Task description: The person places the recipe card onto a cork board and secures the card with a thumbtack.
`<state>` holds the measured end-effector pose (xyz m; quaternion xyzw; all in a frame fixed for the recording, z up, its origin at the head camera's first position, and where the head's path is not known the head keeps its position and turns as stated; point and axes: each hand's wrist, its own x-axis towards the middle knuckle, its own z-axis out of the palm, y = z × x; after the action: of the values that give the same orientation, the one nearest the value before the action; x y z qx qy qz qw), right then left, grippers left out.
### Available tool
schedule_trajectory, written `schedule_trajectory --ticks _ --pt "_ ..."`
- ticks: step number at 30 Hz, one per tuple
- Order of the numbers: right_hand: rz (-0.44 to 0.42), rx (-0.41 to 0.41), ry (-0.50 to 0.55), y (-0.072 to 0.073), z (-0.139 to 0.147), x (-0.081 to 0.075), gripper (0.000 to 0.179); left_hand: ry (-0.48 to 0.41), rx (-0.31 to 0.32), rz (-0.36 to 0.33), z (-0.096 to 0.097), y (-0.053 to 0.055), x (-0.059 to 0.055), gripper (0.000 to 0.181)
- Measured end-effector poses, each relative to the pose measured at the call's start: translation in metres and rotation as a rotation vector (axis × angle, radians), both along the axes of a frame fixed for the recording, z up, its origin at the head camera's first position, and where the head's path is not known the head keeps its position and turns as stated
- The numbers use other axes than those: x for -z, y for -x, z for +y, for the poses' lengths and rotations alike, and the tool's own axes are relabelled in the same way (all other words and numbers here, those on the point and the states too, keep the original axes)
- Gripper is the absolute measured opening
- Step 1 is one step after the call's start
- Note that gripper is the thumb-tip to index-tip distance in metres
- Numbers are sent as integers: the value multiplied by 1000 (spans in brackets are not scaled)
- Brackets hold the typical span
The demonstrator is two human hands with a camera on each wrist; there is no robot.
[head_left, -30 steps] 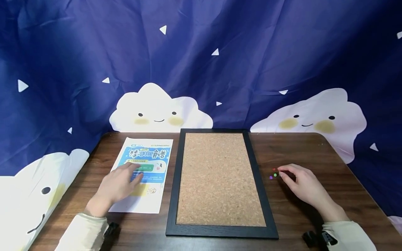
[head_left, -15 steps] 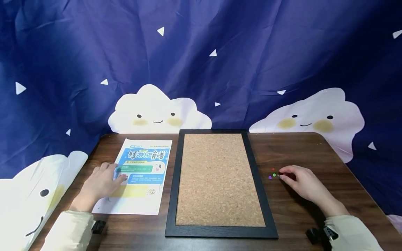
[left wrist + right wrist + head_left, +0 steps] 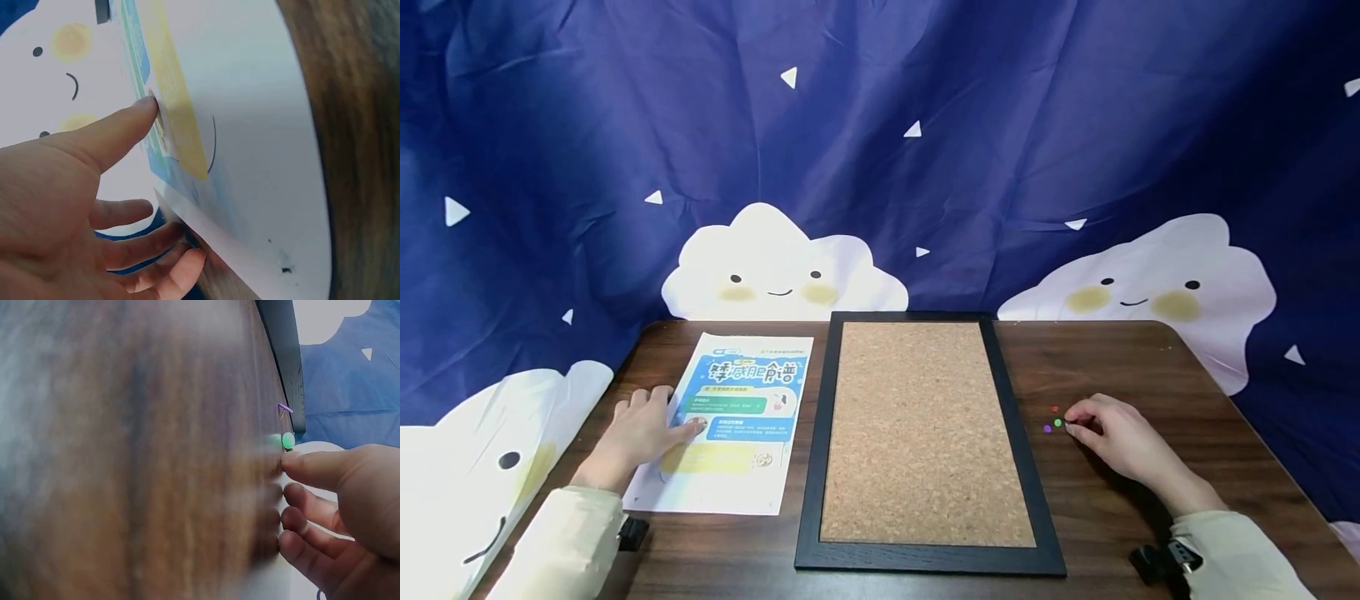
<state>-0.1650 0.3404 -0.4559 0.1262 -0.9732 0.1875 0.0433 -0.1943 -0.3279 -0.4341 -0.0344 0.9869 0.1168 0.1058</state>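
My left hand (image 3: 636,429) is at the left edge of a printed paper sheet (image 3: 737,492). In the left wrist view its thumb lies on the print, while the loosely bent fingers (image 3: 156,250) sit beyond the sheet's edge, apart from the thumb. On the right, my right hand (image 3: 1123,442) is low over the wooden table, with thumb and forefinger pinching at a tiny pale thumbtack (image 3: 1067,422), mostly hidden by the fingertips. Close by lie a red thumbtack (image 3: 1055,409), a green thumbtack (image 3: 1057,422) and a purple thumbtack (image 3: 1047,429).
Between the hands a cork board (image 3: 925,433) in a black frame (image 3: 925,557) lies flat on the brown table (image 3: 1120,358). A blue curtain (image 3: 850,150) with white clouds hangs behind the table's far edge.
My left hand has drawn back left from over the print to the sheet's left edge. The right hand's thumb and forefinger have come in around the pale thumbtack.
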Motion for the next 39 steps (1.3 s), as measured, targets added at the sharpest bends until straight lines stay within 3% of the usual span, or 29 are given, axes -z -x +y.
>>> schedule_trajectory --ticks 16,30,39 --pt "1 3 10 2 -1 1 11 -26 -62 -44 -2 8 0 102" --pt "-18 9 17 1 -2 0 11 -13 -54 -6 8 6 -3 89" --pt "-36 36 7 -2 -3 -2 13 -111 -130 -58 3 8 3 109"
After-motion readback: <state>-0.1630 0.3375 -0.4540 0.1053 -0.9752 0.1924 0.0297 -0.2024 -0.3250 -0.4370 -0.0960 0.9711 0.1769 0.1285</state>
